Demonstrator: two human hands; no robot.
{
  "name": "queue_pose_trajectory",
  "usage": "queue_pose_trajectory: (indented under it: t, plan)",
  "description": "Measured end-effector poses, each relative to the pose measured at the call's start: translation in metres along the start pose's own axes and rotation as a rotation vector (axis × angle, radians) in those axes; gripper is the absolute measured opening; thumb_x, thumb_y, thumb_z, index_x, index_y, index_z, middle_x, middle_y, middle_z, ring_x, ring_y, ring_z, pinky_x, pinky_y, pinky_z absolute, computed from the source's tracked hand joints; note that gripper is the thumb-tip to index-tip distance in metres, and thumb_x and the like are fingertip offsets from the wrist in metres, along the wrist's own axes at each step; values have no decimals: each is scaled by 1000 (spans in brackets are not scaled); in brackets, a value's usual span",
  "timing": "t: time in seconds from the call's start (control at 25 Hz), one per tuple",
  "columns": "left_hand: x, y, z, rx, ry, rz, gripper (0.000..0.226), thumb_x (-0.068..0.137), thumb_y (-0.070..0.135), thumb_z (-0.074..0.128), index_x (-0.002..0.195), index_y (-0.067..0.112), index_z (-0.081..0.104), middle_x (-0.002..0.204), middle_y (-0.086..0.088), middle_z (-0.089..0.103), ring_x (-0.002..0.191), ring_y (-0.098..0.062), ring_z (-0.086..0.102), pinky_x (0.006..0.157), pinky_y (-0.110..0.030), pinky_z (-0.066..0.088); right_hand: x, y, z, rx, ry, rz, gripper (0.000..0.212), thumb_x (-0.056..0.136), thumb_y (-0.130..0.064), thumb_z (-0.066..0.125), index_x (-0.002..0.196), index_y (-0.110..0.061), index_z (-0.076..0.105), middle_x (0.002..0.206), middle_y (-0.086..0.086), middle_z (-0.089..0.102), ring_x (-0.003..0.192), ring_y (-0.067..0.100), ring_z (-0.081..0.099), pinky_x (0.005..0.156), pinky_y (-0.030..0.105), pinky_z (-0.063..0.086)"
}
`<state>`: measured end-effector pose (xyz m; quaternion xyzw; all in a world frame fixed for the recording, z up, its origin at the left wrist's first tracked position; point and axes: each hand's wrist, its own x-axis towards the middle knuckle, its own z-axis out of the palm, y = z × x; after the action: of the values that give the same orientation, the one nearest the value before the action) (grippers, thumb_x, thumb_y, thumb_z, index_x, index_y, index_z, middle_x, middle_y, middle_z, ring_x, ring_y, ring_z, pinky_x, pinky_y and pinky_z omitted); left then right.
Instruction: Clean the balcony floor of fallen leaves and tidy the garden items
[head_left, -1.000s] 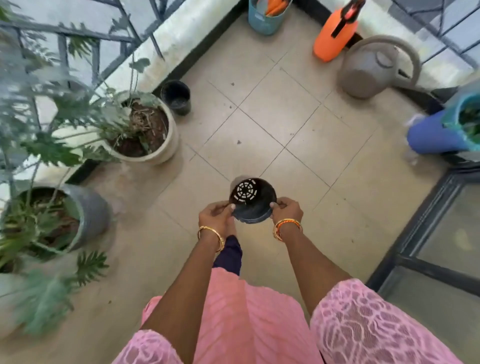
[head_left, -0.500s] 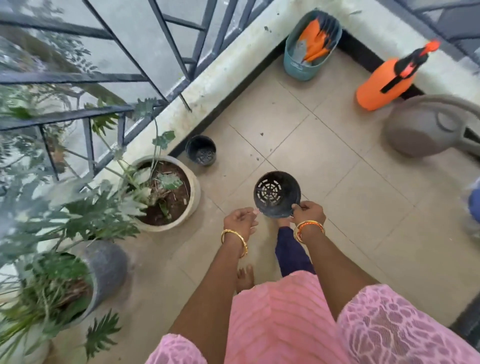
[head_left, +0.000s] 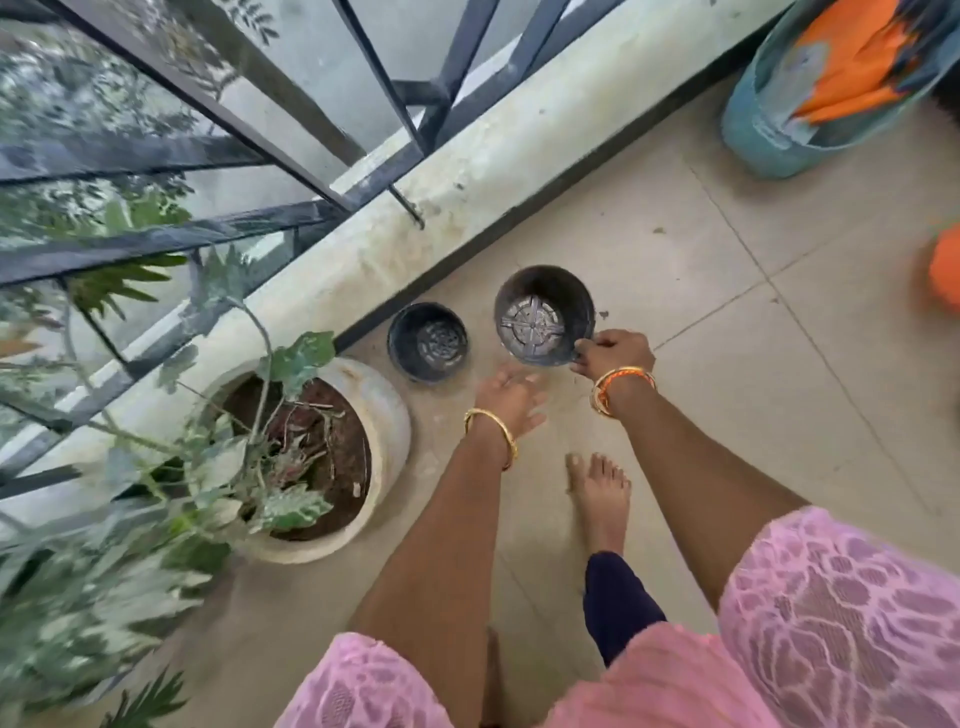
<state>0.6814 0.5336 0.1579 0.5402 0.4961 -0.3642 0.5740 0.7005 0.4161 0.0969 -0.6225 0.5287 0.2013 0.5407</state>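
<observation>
My right hand (head_left: 612, 354) pinches the near rim of an empty black plastic pot (head_left: 543, 314), held low over the tiled floor beside the ledge. A second, smaller black pot (head_left: 427, 342) stands on the floor just to its left, against the wall base. My left hand (head_left: 511, 397) hovers below the two pots with fingers spread and holds nothing. Whether the held pot touches the floor is unclear.
A pale round planter (head_left: 387, 415) with soil and a leafy plant stands left of my arms. A teal bucket (head_left: 769, 130) with orange tools sits at the top right, an orange sprayer (head_left: 945, 270) at the right edge. Railing and ledge (head_left: 467, 171) run diagonally. My bare foot (head_left: 597, 493) stands on the tiles.
I have moved toward the ledge and lowered the black pot next to the smaller pot. My left hand has let go of it; only the right hand holds the rim.
</observation>
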Motion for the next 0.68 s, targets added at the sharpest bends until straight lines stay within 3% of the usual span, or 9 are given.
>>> queue_pose_trajectory:
  t: [0.04, 0.12, 0.24, 0.52, 0.68]
  plan:
    - [18, 3, 1, -50, 17, 4, 24, 96, -1, 40, 92, 19, 50, 103, -4, 57, 70, -11, 55, 60, -25, 46, 13, 0, 11, -29, -4, -2, 8, 77, 2, 68, 84, -1, 64, 82, 23, 67, 61, 29, 67, 65, 40, 60]
    - [54, 8, 2, -195, 12, -9, 29, 97, -2, 34, 111, 15, 53, 102, -4, 59, 77, -14, 57, 66, -28, 46, 39, -3, 30, -86, -5, -37, 14, 75, 0, 70, 68, -9, 61, 82, 20, 69, 69, 31, 70, 72, 43, 59]
    - [79, 11, 2, -353, -45, -27, 46, 97, -3, 29, 136, 16, 42, 124, -6, 58, 100, -18, 58, 70, -29, 50, 61, -9, 46, -157, -24, -87, 27, 76, -1, 71, 58, -16, 57, 75, 16, 66, 68, 29, 69, 71, 41, 59]
    - [92, 11, 2, -464, -58, -39, 54, 93, -7, 33, 142, 17, 37, 133, -8, 56, 111, -21, 58, 80, -34, 53, 78, -12, 58, -248, -66, -118, 11, 76, -7, 73, 73, -9, 63, 73, 14, 68, 71, 27, 71, 76, 40, 59]
    - [85, 10, 2, -430, -60, -43, 59, 88, -2, 43, 144, 17, 35, 128, -6, 60, 108, -21, 61, 83, -35, 52, 72, -9, 56, -246, -131, -82, 20, 78, -8, 74, 66, -13, 59, 77, 16, 70, 70, 25, 71, 76, 39, 59]
